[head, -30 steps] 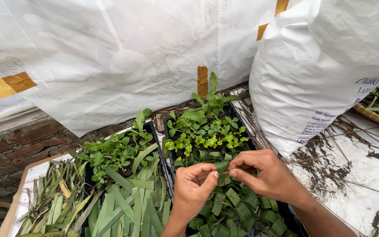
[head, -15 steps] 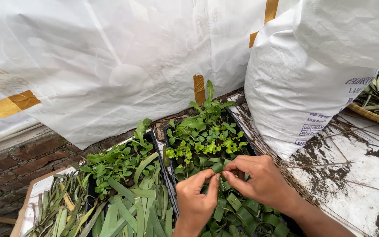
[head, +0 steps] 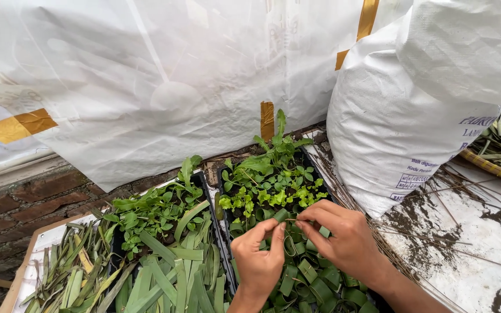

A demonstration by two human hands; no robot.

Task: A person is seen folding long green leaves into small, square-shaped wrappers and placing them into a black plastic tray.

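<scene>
A narrow green leaf strip [head: 286, 239], bent into a small loop, sits between both hands just above the near half of the black plastic seedling tray on the right [head: 222, 191], low and slightly right of centre in the view. The left hand [head: 257, 259] pinches the strip's near end between thumb and forefinger, the other fingers curled in. The right hand [head: 343, 235] comes in from four o'clock and pinches the other end with its fingertips, palm down; the two thumbs nearly touch.

Under the hands the tray holds many similar curled leaf-strip loops [head: 308, 278] packed side by side. At twelve o'clock from the hands, the far half of the same tray carries small bright-green seedlings [head: 268, 194] with taller leaves behind them. At nine o'clock stands a second black seedling tray [head: 199, 181], touching the first, with seedlings at its far end and long flat leaf strips [head: 169, 272] lying across the near end. Further out at eight o'clock lies a loose pile of cut yellowish-green leaves [head: 68, 269] on a pale board.

At two o'clock a bulging white woven sack [head: 401, 116] stands on a soil-smeared white sheet [head: 482, 243]. White plastic sheeting with yellow tape patches [head: 163, 75] hangs behind everything.
</scene>
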